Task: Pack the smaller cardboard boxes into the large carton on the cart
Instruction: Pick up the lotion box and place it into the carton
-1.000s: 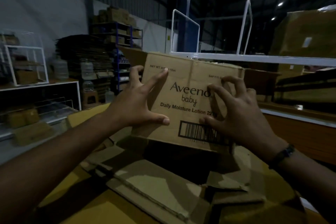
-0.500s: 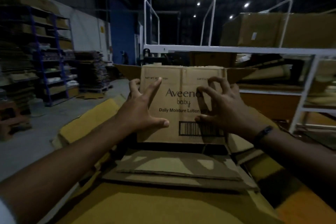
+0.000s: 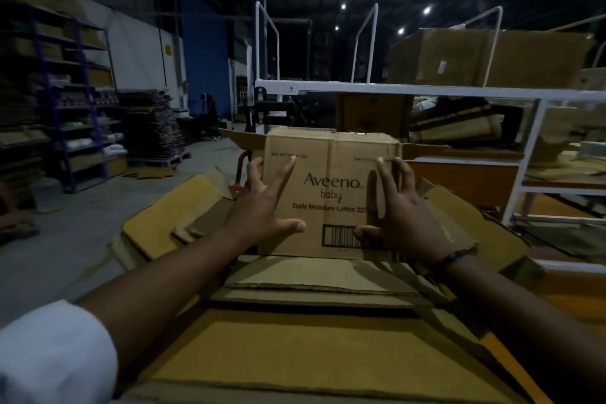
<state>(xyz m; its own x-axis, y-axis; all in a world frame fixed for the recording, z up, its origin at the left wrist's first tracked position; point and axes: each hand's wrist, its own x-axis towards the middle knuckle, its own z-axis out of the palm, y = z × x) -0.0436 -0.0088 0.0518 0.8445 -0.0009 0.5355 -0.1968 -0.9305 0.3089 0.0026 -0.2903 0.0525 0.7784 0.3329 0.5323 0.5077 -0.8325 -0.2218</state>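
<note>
A small cardboard box (image 3: pixel 331 170) printed "Aveeno baby" stands upright at the far side of the large open carton (image 3: pixel 295 348). Its lower edge sits behind flat cardboard pieces inside the carton. My left hand (image 3: pixel 262 210) lies flat against the box's left front, fingers spread and straight, some wrapping the left edge. On the right front my right hand (image 3: pixel 400 213) presses with straight fingers, its thumb over the barcode. The carton's flaps (image 3: pixel 170 216) fold outward on both sides.
A white metal rack (image 3: pixel 410 88) holding big cartons (image 3: pixel 485 56) stands just behind and to the right. A red cart handle (image 3: pixel 241 170) shows behind the left flap. Blue shelving (image 3: pixel 75 102) and stacked flat cardboard (image 3: pixel 151 128) line the left, across grey floor.
The box has sunk lower toward the carton. My right fingers have straightened from a clawed pose to flat against the box. The view has swung right, toward the rack.
</note>
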